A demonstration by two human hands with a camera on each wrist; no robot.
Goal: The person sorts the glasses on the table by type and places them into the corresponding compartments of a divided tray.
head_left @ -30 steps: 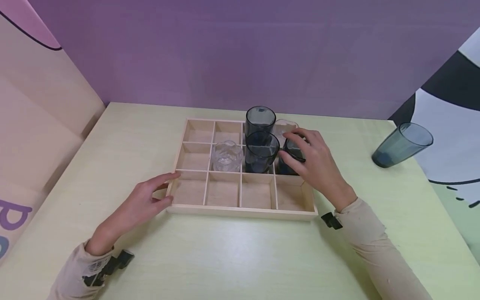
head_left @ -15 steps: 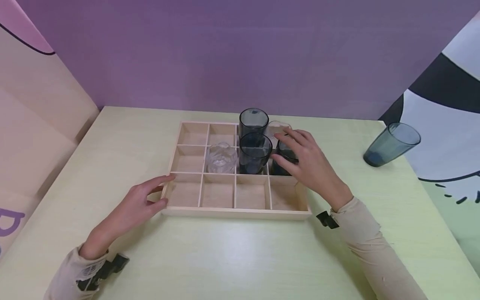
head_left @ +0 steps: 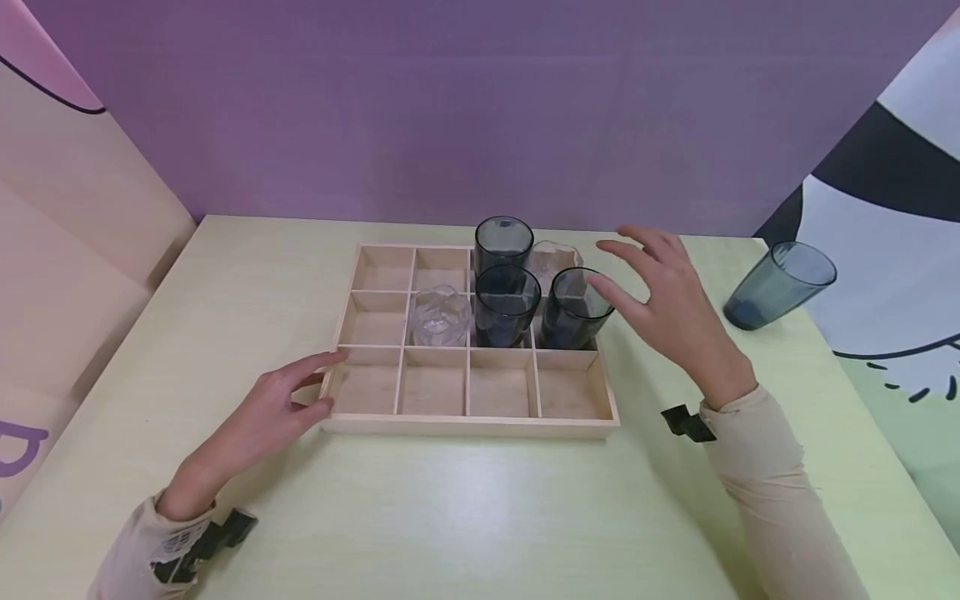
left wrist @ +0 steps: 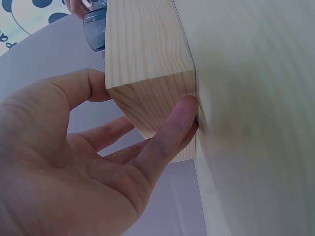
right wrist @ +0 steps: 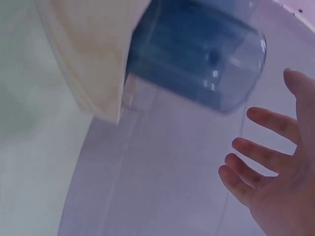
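Observation:
A wooden tray (head_left: pixel 471 427) divided into compartments lies on the table. Three dark tinted glasses stand in it: one glass (head_left: pixel 504 237) in the back row, another glass (head_left: pixel 507 308) in the middle row, and a third glass (head_left: pixel 572 321) to its right. My right hand (head_left: pixel 667 304) is spread just right of that third glass and holds nothing; the right wrist view shows its fingers apart from the glass (right wrist: pixel 197 59). At the tray's left side, my left hand (head_left: pixel 262 421) rests its fingertips and thumb on the frame, also visible in the left wrist view as fingers (left wrist: pixel 165 137) against the wood.
Clear wavy glasses sit in the tray: one clear glass (head_left: pixel 441 317) in the middle row and another clear glass (head_left: pixel 555 260) at the back right. A blue-grey glass (head_left: pixel 776 287) stands on the table at the right. Behind the table rises a purple wall (head_left: pixel 450 108).
My right hand has let go of the rightmost dark glass and moved right, off its rim. That glass stays in its compartment. The left hand keeps its place on the tray.

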